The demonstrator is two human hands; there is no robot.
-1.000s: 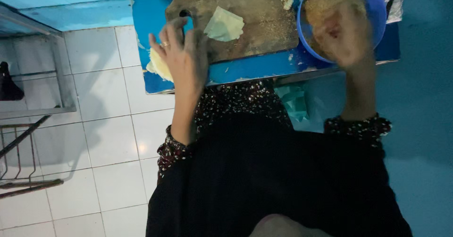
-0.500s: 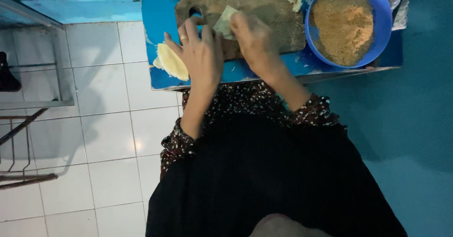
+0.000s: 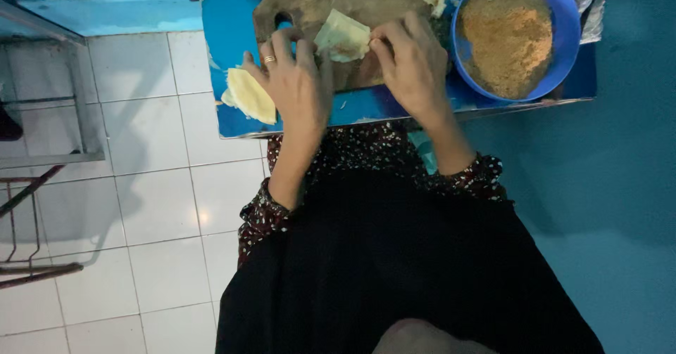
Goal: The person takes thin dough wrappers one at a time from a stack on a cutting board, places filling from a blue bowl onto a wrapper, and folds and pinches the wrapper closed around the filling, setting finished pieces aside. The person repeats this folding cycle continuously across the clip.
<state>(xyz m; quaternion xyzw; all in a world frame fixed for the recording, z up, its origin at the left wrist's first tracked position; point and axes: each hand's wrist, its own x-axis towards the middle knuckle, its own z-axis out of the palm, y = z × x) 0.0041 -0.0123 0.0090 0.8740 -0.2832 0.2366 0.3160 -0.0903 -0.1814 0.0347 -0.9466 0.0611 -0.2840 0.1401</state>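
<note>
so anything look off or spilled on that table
Mostly tidy. One pale wrapper lies at the blue table's left edge, partly overhanging it, beside the left hand. Small scraps sit loose on the board near the bowl. No spill shows.

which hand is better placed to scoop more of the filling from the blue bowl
Right. The right hand rests on the cutting board right beside the blue bowl; the left hand is farther, across the folded wrapper.
</note>
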